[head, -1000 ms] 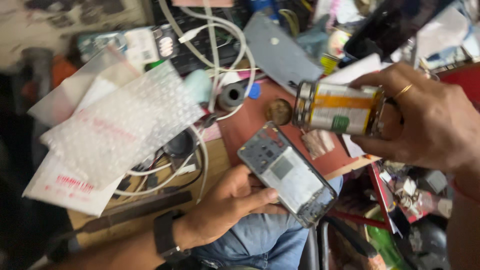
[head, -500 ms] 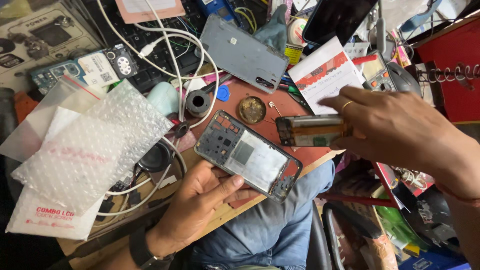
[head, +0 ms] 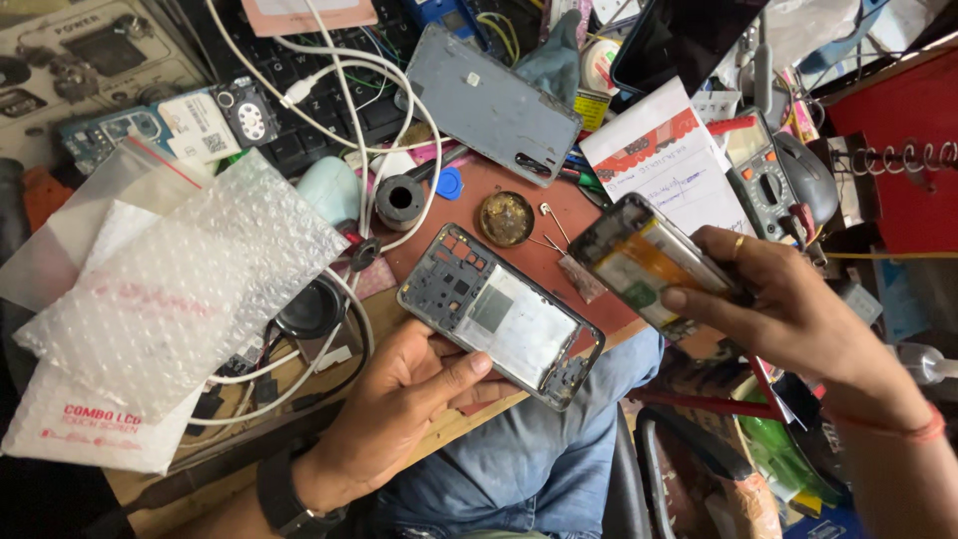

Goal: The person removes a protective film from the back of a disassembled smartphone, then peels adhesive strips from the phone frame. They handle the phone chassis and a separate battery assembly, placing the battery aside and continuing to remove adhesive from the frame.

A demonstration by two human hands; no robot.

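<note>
My left hand [head: 399,409] holds a bare grey phone frame [head: 499,314] by its lower edge, face up, over the front edge of a cluttered bench. To its right, my right hand [head: 788,309] grips a phone display panel [head: 644,265] with an orange and green back, tilted on edge. The panel hangs a little above and to the right of the frame, apart from it. A ring is on my right hand and a dark watch on my left wrist.
A red mat [head: 559,230] carries a round brass tin [head: 506,218] and a grey phone back cover [head: 494,100]. Bubble-wrap bags [head: 170,299] lie at left over white cables [head: 339,120]. A multimeter [head: 763,175] and notepad [head: 669,160] sit at right.
The view has shifted slightly. My right hand has turned the display panel from edge-on to show its back and lifted it a little. My left hand keeps the frame in nearly the same place.
</note>
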